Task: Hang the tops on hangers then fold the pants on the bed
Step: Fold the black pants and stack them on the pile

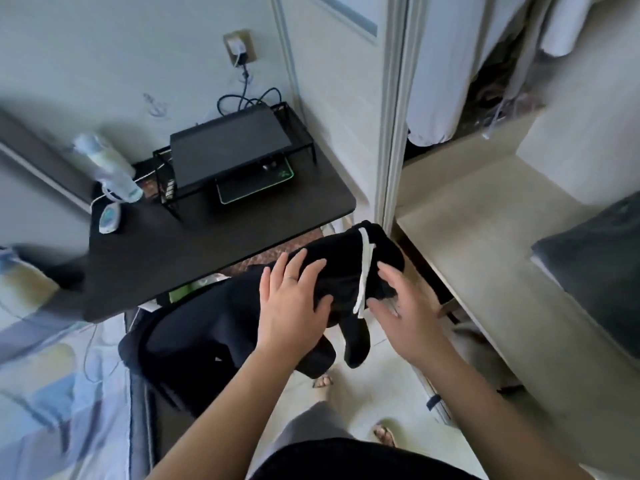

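Note:
A pair of black pants [341, 258] with a white drawstring [364, 271] is bunched in front of me, above the floor, beside the corner of the desk. My left hand [294, 299] lies on top of the cloth with fingers spread and straight. My right hand [398, 303] is at the pants' right side, fingers relaxed and touching the cloth next to the drawstring. One black end of the pants hangs down between my hands. The bed [45, 393], with a blue patterned sheet, is at the lower left. No hanger is in view.
A black desk [145, 258] holds a wire riser with a dark device, a white bottle and cables. A black chair [180, 341] stands under its edge. White garments [436, 81] hang in the open wardrobe on the right. A dark folded cloth [595, 268] lies on a beige ledge.

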Tool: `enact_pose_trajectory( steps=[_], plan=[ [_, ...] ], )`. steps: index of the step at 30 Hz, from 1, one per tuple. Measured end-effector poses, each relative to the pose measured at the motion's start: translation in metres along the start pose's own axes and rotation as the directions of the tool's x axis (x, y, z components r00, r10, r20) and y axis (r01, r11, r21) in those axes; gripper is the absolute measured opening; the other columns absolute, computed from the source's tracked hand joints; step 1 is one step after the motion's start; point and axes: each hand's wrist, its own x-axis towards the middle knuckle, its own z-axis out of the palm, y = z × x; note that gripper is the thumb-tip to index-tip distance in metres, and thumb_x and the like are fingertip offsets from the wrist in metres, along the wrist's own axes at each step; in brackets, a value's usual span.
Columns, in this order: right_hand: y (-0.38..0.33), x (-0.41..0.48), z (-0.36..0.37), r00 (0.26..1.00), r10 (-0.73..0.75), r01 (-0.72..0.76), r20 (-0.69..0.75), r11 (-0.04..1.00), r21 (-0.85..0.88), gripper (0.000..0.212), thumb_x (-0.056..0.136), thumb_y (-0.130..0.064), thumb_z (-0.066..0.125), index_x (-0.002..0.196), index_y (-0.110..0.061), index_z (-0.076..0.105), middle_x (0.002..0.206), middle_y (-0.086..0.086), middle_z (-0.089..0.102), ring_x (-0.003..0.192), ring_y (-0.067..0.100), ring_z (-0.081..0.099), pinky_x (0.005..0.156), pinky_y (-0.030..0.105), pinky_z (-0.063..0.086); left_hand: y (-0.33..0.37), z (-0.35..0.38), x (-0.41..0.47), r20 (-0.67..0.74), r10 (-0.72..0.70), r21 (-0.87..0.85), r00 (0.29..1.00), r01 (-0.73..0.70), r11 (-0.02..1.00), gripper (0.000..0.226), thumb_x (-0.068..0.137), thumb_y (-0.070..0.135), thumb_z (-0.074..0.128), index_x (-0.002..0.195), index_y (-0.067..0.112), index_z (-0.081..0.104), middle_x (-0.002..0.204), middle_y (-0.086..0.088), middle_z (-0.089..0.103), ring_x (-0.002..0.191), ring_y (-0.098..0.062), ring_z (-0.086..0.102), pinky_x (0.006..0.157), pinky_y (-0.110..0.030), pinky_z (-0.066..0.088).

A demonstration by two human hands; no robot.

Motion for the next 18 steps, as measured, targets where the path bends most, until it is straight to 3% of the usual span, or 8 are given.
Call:
enact_pose_trajectory(
  steps=[2,6,11,14,18],
  plan=[
    [-0.013,0.012,0.007,0.998,-0.048,0.044,-0.041,0.995,-0.091,0.066,0.095,-0.025,0.067,0.154,-0.026,0.037,0.151,-0.011,0.042,0.136,-0.001,0.036,0.104,0.005,0.025,-0.024,-0.011,-0.009,-0.022,-0.088,0.049,0.996,0.089,0.995,0.063,0.093,0.043,0.064,0.15,0.037,0.038,0.161,0.007,0.034,0.152,-0.023,0.019,0.125,-0.049,0.008],
    [-0.033,0.039,0.019,0.997,-0.065,0.069,0.031,0.986,-0.153,0.071,0.094,-0.029,0.066,0.155,-0.031,0.032,0.154,-0.009,0.038,0.143,0.008,0.031,0.106,0.021,0.024,-0.061,-0.029,-0.008,-0.097,-0.177,0.0,0.979,0.178,0.984,0.048,0.093,0.045,0.065,0.138,0.033,0.053,0.136,0.008,0.055,0.131,-0.022,0.047,0.112,-0.043,0.033],
    [-0.048,0.058,0.046,0.989,-0.149,0.144,0.015,0.922,-0.36,0.053,0.09,-0.024,0.073,0.14,-0.021,0.058,0.147,0.004,0.05,0.14,0.029,0.04,0.116,0.043,0.03,-0.085,-0.049,0.02,0.095,-0.069,-0.19,0.993,0.087,0.978,0.038,0.083,0.041,0.079,0.114,0.028,0.06,0.113,0.01,0.055,0.109,-0.017,0.05,0.099,-0.041,0.045],
    [-0.057,0.056,0.067,0.982,-0.185,0.152,-0.024,0.868,-0.474,0.048,0.088,-0.033,0.073,0.135,-0.029,0.061,0.146,-0.002,0.05,0.138,0.026,0.04,0.111,0.048,0.034,-0.092,-0.053,0.024,0.124,-0.015,-0.28,0.992,0.049,0.959,0.032,0.081,0.036,0.08,0.103,0.027,0.059,0.102,0.01,0.054,0.1,-0.016,0.052,0.093,-0.042,0.049],
    [-0.077,0.048,0.108,0.974,-0.214,0.218,0.074,0.8,-0.559,0.044,0.091,-0.048,0.064,0.134,-0.041,0.059,0.144,-0.015,0.049,0.141,0.013,0.035,0.119,0.047,0.017,-0.116,-0.054,0.013,0.098,-0.004,-0.284,0.995,0.032,0.958,0.041,0.081,0.048,0.077,0.115,0.03,0.061,0.113,0.011,0.057,0.107,-0.017,0.053,0.096,-0.04,0.049]
  ],
)
